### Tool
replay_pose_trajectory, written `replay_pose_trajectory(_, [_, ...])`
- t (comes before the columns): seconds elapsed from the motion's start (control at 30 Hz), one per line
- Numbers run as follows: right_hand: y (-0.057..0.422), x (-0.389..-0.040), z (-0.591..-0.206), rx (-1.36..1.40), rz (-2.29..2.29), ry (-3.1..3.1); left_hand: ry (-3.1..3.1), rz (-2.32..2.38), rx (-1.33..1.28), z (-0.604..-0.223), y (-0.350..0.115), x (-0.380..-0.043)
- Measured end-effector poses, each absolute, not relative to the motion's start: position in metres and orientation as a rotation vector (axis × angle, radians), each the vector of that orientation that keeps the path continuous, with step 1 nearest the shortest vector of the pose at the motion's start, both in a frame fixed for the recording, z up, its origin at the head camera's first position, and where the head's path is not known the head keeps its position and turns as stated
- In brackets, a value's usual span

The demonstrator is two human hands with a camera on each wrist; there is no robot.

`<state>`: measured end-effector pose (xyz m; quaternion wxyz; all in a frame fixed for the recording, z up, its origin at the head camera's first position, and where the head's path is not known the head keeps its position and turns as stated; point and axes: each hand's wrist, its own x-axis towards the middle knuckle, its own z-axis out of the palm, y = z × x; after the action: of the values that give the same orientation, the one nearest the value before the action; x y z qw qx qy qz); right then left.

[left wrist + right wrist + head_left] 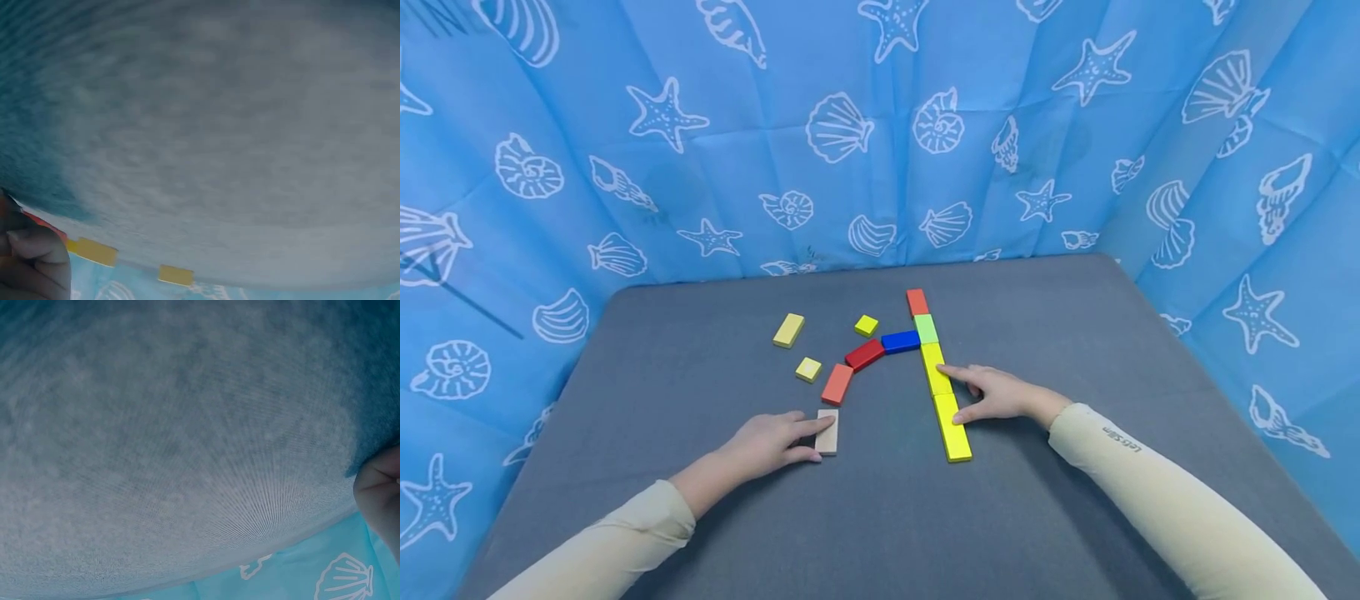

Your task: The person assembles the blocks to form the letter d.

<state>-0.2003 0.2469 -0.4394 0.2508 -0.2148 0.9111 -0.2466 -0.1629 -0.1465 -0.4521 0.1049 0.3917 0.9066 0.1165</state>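
Head view: left hand [767,446], fingers spread, touches the pale block [827,440] at the orange block's [837,384] six o'clock, right hand [998,393] spread across two yellow blocks [952,435]; apparently lining up, next needing a slight nudge.

Blocks [955,437] are yellow, red, blue, green and beige, the table [1037,533] grey, the curtain [895,179] shell-patterned blue.

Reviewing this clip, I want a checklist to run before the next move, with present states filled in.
1. Left hand touching pale block: ok.
2. Right hand touching upper yellow block and lower yellow block: ok.
3. Green block in line with both: ok.
4. Pale block touching near coral block: cannot tell, very close.
5. Blocks visible in right wrist view: not ok, none shows.
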Motion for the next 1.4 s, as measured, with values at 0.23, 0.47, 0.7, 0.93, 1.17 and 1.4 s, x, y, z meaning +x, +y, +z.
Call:
replay_pose_trajectory(0.23, [0.246,-0.199,-0.438,-0.589,-0.676,2.484,2.754,0.313,1.129,-0.451,-0.136,-0.160])
replay_pose_trajectory(0.47, [0.244,-0.199,-0.438,-0.579,-0.676,2.485,2.789,0.319,1.091,-0.452,-0.133,-0.158])
replay_pose_trajectory(0.7, [0.244,-0.200,-0.439,-0.577,-0.669,2.482,2.814,0.320,1.057,-0.452,-0.129,-0.155])
replay_pose_trajectory(0.93, [0.244,-0.200,-0.438,-0.585,-0.670,2.482,2.818,0.318,1.045,-0.452,-0.124,-0.155])
replay_pose_trajectory(1.17, [0.244,-0.200,-0.438,-0.580,-0.664,2.487,2.807,0.304,1.013,-0.453,-0.122,-0.155])
replay_pose_trajectory(1.4, [0.245,-0.200,-0.441,-0.566,-0.661,2.491,2.773,0.323,0.989,-0.451,-0.123,-0.156])
